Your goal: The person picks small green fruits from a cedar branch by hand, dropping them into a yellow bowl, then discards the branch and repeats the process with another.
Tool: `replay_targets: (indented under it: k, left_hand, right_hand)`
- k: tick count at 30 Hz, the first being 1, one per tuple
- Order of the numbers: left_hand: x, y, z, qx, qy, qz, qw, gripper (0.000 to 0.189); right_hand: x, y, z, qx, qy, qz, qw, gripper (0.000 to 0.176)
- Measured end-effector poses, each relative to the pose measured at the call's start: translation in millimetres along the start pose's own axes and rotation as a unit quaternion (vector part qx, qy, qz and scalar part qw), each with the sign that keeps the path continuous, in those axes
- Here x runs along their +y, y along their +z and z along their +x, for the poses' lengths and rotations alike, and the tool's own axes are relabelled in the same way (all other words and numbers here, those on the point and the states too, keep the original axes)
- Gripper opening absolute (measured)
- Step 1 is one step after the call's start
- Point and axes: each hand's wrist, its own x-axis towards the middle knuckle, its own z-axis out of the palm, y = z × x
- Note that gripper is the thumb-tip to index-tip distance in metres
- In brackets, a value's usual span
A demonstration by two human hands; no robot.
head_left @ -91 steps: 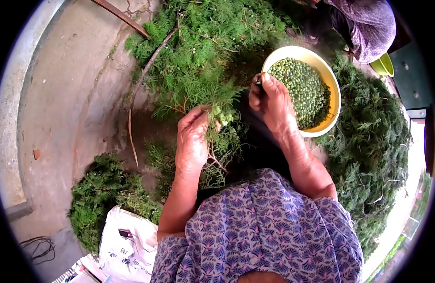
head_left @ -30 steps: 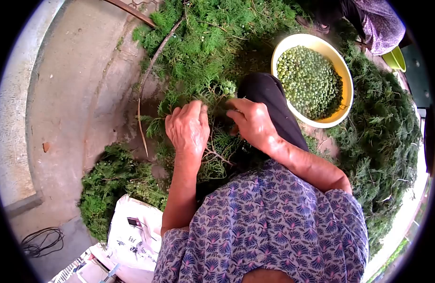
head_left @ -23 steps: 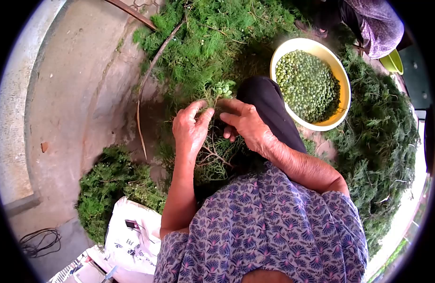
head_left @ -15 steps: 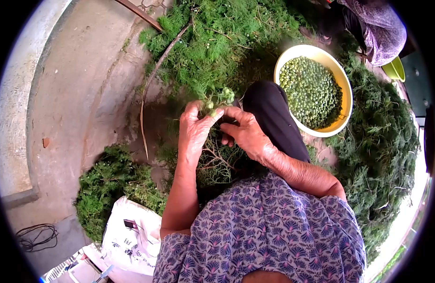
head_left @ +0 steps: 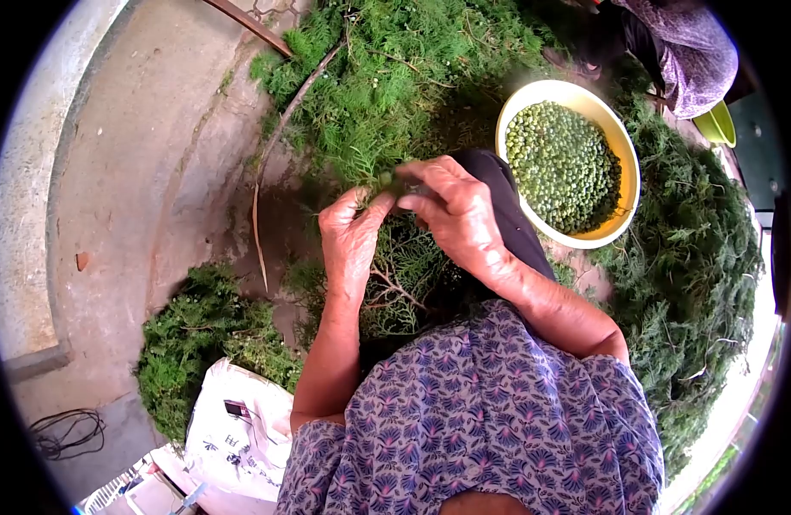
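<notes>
My left hand (head_left: 348, 236) pinches a green leafy sprig (head_left: 384, 181) between thumb and fingertips, in front of my knees. Close against the sprig's right side is my right hand (head_left: 455, 210), its fingers bent inward. The right fingertips are smeared by motion, and whatever they grip is too small to name. To the right of my hands stands a yellow basin (head_left: 630, 159) holding many small round green cones (head_left: 563, 163).
Cut evergreen branches (head_left: 387, 86) lie ahead, with another heap (head_left: 696, 257) at the right. A long bare stick (head_left: 284, 124) lies left of my hands. A white sack (head_left: 241, 421) carries a phone (head_left: 237, 408). Another person's patterned sleeve (head_left: 691, 56) shows at upper right.
My right hand has risen a little and turned over the sprig, with its fingertips now blurred. The small green cones on the sprig no longer show clearly. My left hand has barely moved.
</notes>
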Motion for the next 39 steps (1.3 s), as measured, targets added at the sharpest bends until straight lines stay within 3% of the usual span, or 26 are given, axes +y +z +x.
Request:
replay_targets:
  k: [2, 6, 9, 12, 14, 20, 23, 24, 25, 27, 29, 31, 32, 34, 37, 39]
  left_hand:
    - [0, 0, 0, 0.000, 0.012, -0.003, 1.000, 0.009]
    - [4, 3, -1, 0.013, 0.030, 0.022, 0.999, 0.006]
    - [6, 2, -1, 0.005, 0.027, 0.038, 0.999, 0.006]
    - [5, 0, 2, -0.029, 0.005, -0.011, 0.999, 0.012]
    - [3, 0, 3, -0.055, -0.003, -0.094, 0.994, 0.008]
    - [13, 11, 0, -0.084, -0.023, -0.117, 0.989, 0.007]
    - [18, 15, -2, -0.108, -0.013, -0.106, 0.988, 0.008]
    - [14, 7, 2, -0.108, 0.045, -0.025, 0.993, 0.009]
    - [12, 4, 2, -0.096, 0.033, -0.058, 0.993, 0.009]
    - [10, 0, 1, -0.088, -0.029, -0.157, 0.983, 0.010]
    - [11, -5, 0, -0.083, -0.035, -0.154, 0.984, 0.010]
    - [11, -11, -1, -0.074, -0.052, -0.149, 0.985, 0.008]
    - [9, -14, -1, -0.073, -0.052, -0.150, 0.985, 0.008]
    - [7, -18, -1, -0.062, -0.072, -0.162, 0.982, 0.008]
    - [6, -15, -2, -0.035, -0.087, -0.173, 0.980, 0.010]
    - [5, -14, -2, -0.024, -0.093, -0.157, 0.983, 0.012]
  right_hand:
    - [3, 6, 7, 0.010, -0.047, -0.029, 0.998, 0.033]
    - [9, 9, 13, -0.037, -0.049, -0.021, 0.998, 0.029]
    - [8, 9, 17, -0.066, 0.083, 0.156, 0.982, 0.016]
    - [4, 7, 20, -0.104, 0.119, 0.153, 0.975, 0.014]
    - [2, 1, 24, -0.100, 0.264, 0.309, 0.908, 0.010]
    - [-1, -16, 9, -0.044, 0.273, 0.400, 0.874, 0.010]
    - [11, -32, 0, -0.049, 0.270, 0.543, 0.794, 0.012]
    - [11, -44, 4, 0.001, 0.281, 0.533, 0.798, 0.013]
    - [15, -54, 8, 0.032, 0.253, 0.527, 0.811, 0.014]
    - [17, -81, 9, 0.080, 0.209, 0.346, 0.911, 0.013]
    - [36, -109, 8, 0.160, 0.186, 0.219, 0.944, 0.015]
    - [60, -141, 1, 0.164, 0.179, 0.044, 0.969, 0.026]
    - [84, -157, -1, 0.167, 0.196, -0.115, 0.959, 0.030]
    - [117, -178, -10, 0.145, 0.101, -0.421, 0.890, 0.031]
    - [107, -181, -9, 0.139, 0.145, -0.397, 0.895, 0.030]
    - [68, -147, -1, 0.173, 0.133, -0.218, 0.951, 0.024]
